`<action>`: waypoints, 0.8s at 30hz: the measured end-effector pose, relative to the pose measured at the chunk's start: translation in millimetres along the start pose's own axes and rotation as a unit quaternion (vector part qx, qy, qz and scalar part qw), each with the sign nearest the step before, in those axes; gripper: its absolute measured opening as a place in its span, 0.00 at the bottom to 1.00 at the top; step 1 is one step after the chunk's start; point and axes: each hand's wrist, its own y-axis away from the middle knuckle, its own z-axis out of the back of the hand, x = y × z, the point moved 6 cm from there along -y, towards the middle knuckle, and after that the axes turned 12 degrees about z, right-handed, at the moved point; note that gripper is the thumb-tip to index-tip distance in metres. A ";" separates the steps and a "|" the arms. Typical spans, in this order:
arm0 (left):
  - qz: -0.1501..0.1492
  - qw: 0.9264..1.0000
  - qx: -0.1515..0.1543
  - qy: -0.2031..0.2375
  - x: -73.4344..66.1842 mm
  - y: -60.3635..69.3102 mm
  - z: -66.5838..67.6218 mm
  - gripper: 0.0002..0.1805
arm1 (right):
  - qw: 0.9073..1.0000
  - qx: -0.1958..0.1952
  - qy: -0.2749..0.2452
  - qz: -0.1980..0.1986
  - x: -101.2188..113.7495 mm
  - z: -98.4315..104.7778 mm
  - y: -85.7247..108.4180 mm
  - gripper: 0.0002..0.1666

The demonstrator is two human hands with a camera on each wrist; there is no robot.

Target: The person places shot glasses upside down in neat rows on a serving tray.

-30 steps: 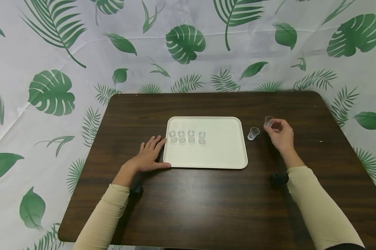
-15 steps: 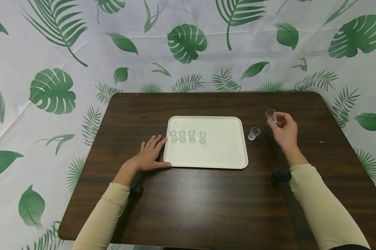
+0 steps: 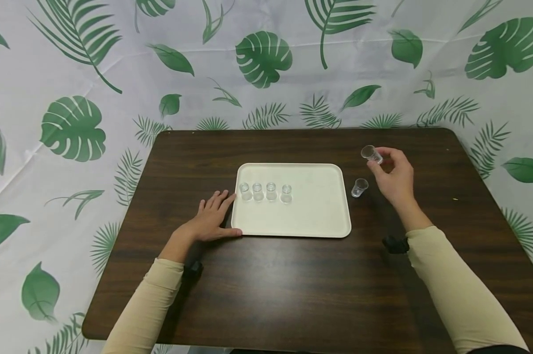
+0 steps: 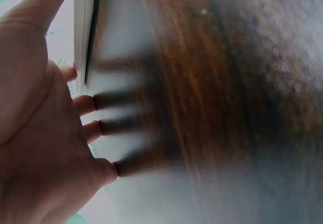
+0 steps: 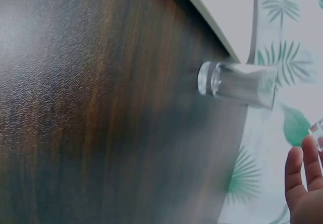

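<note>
Cream first in the head view: look at the tray, flat on the dark wood-grain table, with a row of four clear cups toward its left side, narrow ends up by the look of it. Now over to the right hand: pinching the raised cup between thumb and fingers, out beyond the tray's far right corner. And a change there! Lower and upright a second ago, higher and tipped leftward now, mouth toward the upper left. Meaning, on a fair reading: well clear of the table, and part-way between the upright stance of the loose cup and the upturned stance of the row. Still four on the tray, one in hand, one standing just beside the tray's right edge. No shift at the left hand: spread wide, thumb on the tray's near left corner.

Across to the left wrist view: closer on that same spread palm, gripping nothing, fingers extended, thumb over the tray's edge; likely just steadying.

Last, the right wrist view, turned sideways: loose cup large and upright near the tray's corner. At lower right, fingertips against the raised cup, mostly cut off; full grip impossible to judge from here.
</note>
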 end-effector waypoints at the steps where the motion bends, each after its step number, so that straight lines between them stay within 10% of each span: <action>1: 0.000 1.000 0.000 0.000 0.1 0.2 0.2 0.60 | 1.000 0.005 0.004 0.010 2.7 -1.5 -0.5 0.19; 14: -0.012 1.000 -0.011 0.010 2.7 -0.2 -1.0 0.60 | 0.987 0.108 0.048 0.110 37.2 -27.1 0.5 0.19; 24: -0.012 1.000 -0.007 0.018 3.2 -1.1 -3.4 0.61 | 0.949 0.188 0.105 0.231 65.5 -57.2 15.2 0.17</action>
